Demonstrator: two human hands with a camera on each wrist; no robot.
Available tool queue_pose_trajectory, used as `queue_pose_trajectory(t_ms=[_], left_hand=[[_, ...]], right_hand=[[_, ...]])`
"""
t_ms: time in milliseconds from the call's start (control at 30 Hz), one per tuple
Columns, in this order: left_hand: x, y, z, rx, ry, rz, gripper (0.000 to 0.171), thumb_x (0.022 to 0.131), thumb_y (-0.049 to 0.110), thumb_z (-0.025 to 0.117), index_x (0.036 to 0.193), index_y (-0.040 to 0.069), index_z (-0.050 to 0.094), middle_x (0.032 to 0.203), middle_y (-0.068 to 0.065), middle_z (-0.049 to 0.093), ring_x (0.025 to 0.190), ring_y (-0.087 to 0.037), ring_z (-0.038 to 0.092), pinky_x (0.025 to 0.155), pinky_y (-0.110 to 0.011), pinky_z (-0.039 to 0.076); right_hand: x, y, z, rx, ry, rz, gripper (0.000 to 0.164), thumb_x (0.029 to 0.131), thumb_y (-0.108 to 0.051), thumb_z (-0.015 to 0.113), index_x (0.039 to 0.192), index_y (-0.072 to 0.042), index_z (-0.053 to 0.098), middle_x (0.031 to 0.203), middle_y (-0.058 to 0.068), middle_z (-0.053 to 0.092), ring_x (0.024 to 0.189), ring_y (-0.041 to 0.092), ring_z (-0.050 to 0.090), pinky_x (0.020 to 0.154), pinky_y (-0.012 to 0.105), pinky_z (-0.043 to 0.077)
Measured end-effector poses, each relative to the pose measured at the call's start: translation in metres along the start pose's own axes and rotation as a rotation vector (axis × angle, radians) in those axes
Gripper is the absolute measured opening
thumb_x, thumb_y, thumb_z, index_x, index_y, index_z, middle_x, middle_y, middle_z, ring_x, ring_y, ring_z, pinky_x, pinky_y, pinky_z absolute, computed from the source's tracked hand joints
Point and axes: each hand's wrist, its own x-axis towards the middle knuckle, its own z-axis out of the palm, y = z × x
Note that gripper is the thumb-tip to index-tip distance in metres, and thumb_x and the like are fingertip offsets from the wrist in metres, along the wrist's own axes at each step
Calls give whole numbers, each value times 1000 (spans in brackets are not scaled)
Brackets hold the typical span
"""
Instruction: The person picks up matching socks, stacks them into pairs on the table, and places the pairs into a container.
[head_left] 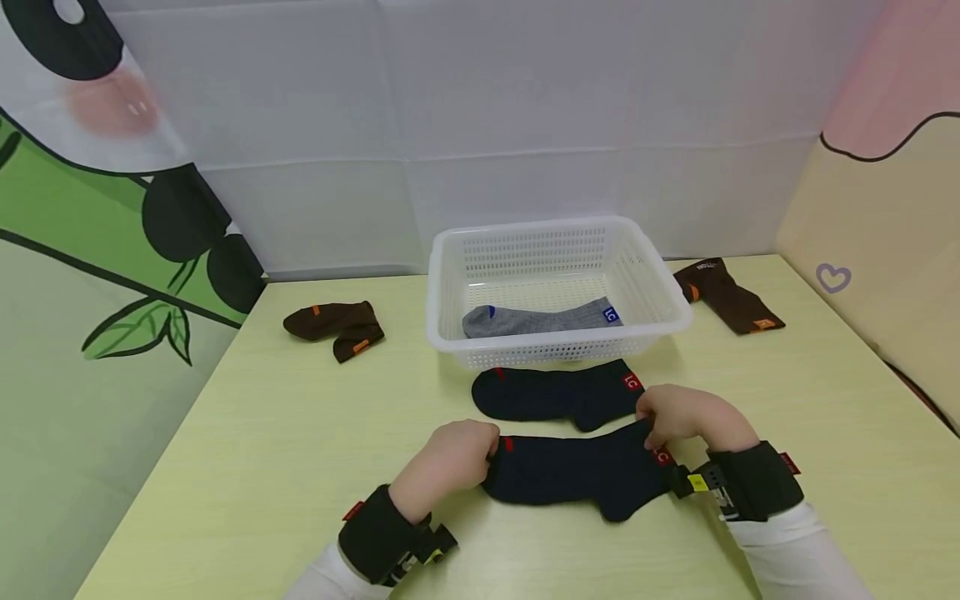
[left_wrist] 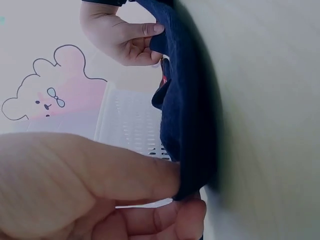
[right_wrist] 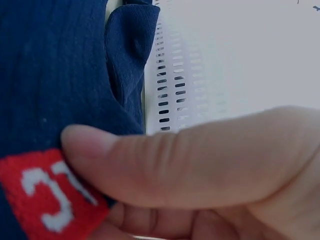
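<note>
Left hand (head_left: pixel 450 460) | pinches navy sock (head_left: pixel 555 471) | grey sock (head_left: pixel 536 322): head view only

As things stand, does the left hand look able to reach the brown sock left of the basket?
Probably yes: nothing seems to stand between the left hand and the brown sock, though the hand pinches the nearer navy sock and would first need to release it.

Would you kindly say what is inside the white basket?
A gray sock lies in the white basket; its front rim and the sock hide part of the floor.
</note>
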Motion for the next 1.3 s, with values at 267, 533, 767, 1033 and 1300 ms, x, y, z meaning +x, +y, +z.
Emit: queue_pose_trajectory(t_ms=[267,533,767,1033,1300], left_hand=[[1,-2,0,-2,-9,-38,27,78,1,69,65,10,47,62,2,43,55,-14,36,52,-26,29],[1,-3,-2,32,-7,-54,27,74,11,78,70,11,51,67,2,51,60,-15,46,54,-29,37],[-1,0,-6,49,-27,-95,25,75,10,78,70,10,53,68,1,54,61,-17,50,54,-31,40],[-1,1,-5,90,3,-143,25,88,11,63,65,10,53,62,-3,52,55,-16,47,50,-31,36],[5,-1,0,81,116,-71,27,87,25,67,71,10,51,64,-2,52,59,-18,54,51,-31,40]], right_hand=[[2,1,1,3,36,-9,14,79,-8,73,83,-3,61,74,3,51,64,17,44,58,29,36],[3,1,2,-5,71,-7,13,79,-7,72,83,-3,60,74,4,52,65,18,44,57,28,36],[3,-1,2,-3,93,18,21,79,-6,72,96,3,63,86,11,60,71,21,49,61,31,43],[1,-2,3,18,131,62,17,79,-9,73,86,1,61,79,8,57,69,20,49,59,32,42],[-7,-12,-1,49,180,47,26,79,-11,74,71,-8,50,66,2,46,61,17,43,55,29,33]])
